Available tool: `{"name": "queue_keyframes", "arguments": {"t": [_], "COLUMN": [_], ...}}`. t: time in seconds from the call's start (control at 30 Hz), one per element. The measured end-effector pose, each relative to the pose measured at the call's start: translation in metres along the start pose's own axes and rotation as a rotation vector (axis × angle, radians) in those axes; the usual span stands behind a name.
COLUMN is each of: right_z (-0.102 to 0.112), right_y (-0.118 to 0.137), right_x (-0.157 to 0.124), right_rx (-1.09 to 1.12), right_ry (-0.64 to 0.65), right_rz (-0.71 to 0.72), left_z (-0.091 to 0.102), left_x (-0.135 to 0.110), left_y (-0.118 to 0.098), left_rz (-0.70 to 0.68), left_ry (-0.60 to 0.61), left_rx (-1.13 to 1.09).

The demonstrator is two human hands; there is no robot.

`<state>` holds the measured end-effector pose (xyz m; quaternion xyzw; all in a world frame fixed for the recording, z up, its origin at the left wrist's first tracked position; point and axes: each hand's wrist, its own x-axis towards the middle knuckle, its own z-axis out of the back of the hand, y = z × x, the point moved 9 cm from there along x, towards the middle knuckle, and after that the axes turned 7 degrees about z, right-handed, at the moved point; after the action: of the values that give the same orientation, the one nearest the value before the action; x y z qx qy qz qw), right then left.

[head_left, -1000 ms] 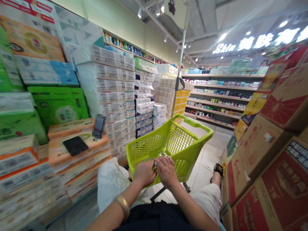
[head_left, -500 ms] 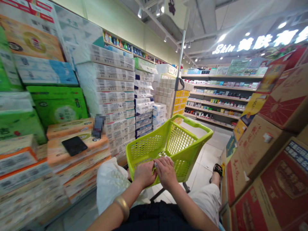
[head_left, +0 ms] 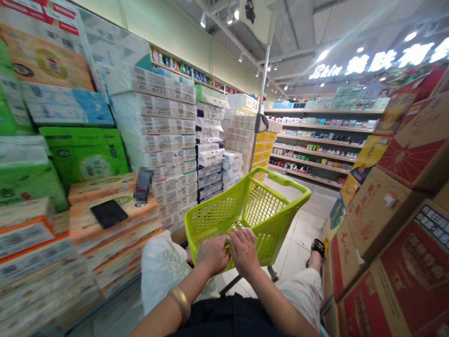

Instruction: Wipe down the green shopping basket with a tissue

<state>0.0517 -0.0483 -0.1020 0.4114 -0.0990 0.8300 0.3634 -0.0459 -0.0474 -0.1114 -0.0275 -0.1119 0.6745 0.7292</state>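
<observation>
A lime-green shopping basket cart with slotted walls stands between my knees. My left hand is closed at its near side, wearing a gold bangle on the wrist. Close against it, my right hand is also closed, its fingers bent and pressed together. The fingertips of both hands meet over the near rim. Whatever they grip, if anything, is hidden beneath the fingers.
Packs of tissue are stacked high on the left. A black tablet-like object lies on an orange pack. Cardboard cartons rise close on the right. Beyond the cart stand a metal pole and stocked shelves.
The fingers of my right hand have bent more and shifted slightly right. My left hand has moved a little right too. The cart stays in place.
</observation>
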Motion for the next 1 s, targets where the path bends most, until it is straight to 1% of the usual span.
{"name": "queue_keyframes", "arguments": {"t": [0.03,0.07,0.13,0.23,0.3,0.37,0.43,0.5,0.57,0.6,0.67,0.77,0.83,0.9,0.97,1.0], "right_z": [0.0,0.002,0.013,0.036,0.043,0.038,0.025,0.009,0.0,0.0,0.008,0.03,0.039,0.038,0.026,0.018], "right_y": [0.002,-0.001,-0.021,-0.06,-0.071,-0.064,-0.043,-0.016,0.001,0.002,-0.012,-0.051,-0.067,-0.066,-0.05,-0.038], "right_x": [0.001,0.002,0.004,0.008,0.008,0.006,0.003,0.002,0.002,0.002,0.004,0.007,0.007,0.005,0.003,0.002], "right_rx": [0.01,0.01,-0.02,-0.101,-0.143,-0.158,-0.126,-0.059,-0.008,0.001,-0.022,-0.106,-0.147,-0.165,-0.15,-0.127], "right_ry": [0.023,0.045,0.07,0.032,-0.016,-0.061,-0.076,-0.048,0.001,0.026,0.058,0.024,-0.023,-0.069,-0.086,-0.075], "right_rz": [0.032,0.05,0.034,-0.053,-0.107,-0.157,-0.158,-0.086,0.002,0.035,0.044,-0.041,-0.099,-0.155,-0.173,-0.152], "left_z": [0.0,0.0,0.001,0.001,0.001,0.001,0.0,0.001,0.001,0.001,0.001,0.0,0.0,0.0,-0.001,-0.001], "left_x": [0.0,-0.001,-0.002,-0.003,-0.003,-0.002,-0.002,-0.001,-0.002,-0.002,-0.003,-0.003,-0.003,-0.002,-0.001,-0.001], "left_y": [0.001,0.002,0.004,0.003,0.002,0.0,-0.001,-0.002,-0.001,-0.001,0.0,0.0,-0.001,-0.002,-0.003,-0.003], "left_rz": [0.0,0.002,0.007,0.005,0.007,0.012,0.013,0.009,0.003,0.001,0.0,0.0,0.003,0.003,0.0,-0.003], "left_ry": [-0.004,-0.007,-0.009,-0.003,0.002,0.012,0.018,0.015,0.008,0.007,0.008,0.011,0.008,0.003,-0.001,-0.003], "left_rx": [0.0,0.002,0.007,0.009,0.012,0.015,0.014,0.005,-0.003,-0.003,0.002,0.01,0.011,0.013,0.015,0.013]}}
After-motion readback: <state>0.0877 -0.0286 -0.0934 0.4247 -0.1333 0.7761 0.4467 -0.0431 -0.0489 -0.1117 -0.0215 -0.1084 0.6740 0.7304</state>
